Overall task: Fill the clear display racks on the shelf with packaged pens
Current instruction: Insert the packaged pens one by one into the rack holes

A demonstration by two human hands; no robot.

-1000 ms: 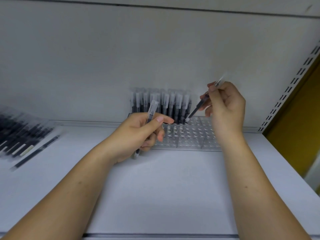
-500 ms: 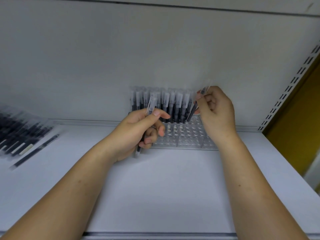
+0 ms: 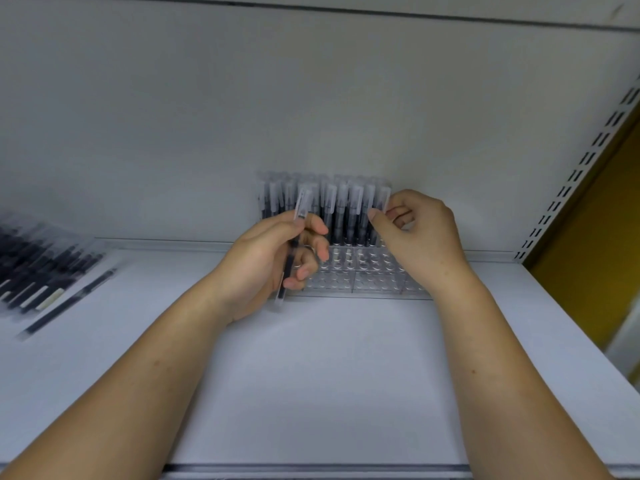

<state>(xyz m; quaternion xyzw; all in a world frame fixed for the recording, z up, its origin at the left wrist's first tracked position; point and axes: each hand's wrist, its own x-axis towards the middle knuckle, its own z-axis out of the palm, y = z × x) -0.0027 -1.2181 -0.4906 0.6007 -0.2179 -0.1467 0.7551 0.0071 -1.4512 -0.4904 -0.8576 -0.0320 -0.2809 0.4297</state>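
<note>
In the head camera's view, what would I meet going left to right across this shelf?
First a pile of packaged pens → loose pen → left hand gripping a packaged pen → right hand pinching a second pen → slotted shelf upright.

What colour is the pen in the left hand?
The pen in the left hand is black, in a clear wrapper. The head view shows it.

Dim, even light — edges bowed, left blurred.
</note>
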